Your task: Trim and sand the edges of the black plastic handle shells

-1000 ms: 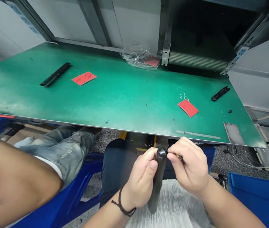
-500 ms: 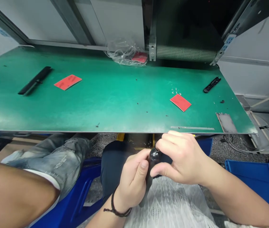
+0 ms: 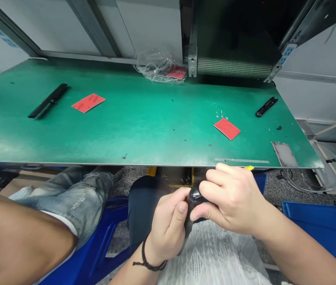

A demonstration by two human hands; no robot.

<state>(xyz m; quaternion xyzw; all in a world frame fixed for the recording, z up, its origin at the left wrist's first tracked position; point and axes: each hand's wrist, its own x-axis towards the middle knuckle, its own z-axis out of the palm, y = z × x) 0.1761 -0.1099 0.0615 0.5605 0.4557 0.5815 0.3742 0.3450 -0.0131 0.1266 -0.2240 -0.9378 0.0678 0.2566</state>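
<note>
My left hand point(image 3: 169, 225) is closed round a long, dark plastic part with a glossy black rounded end point(image 3: 195, 194). This part is tilted, its glossy end up and away from me, and much of it is hidden by my fingers. My right hand point(image 3: 230, 196) is closed at that end, its thumb close against the part's side. A yellow tip point(image 3: 249, 168) sticks out beyond my right knuckles, apparently the end of a tool in that fist; the rest is hidden. Both hands are over my lap, just before the table's front edge.
On the green table point(image 3: 144, 122) lie red cards point(image 3: 227, 129), a long black strip point(image 3: 49, 101), a short black part point(image 3: 266, 107) and a clear plastic bag point(image 3: 156, 67). Another person's arm point(image 3: 22, 237) is at left. A blue bin point(image 3: 319, 225) stands at right.
The view has shifted slightly. Both hands keep their hold on the black part; my right hand has turned a little, and more of the yellow tip shows.
</note>
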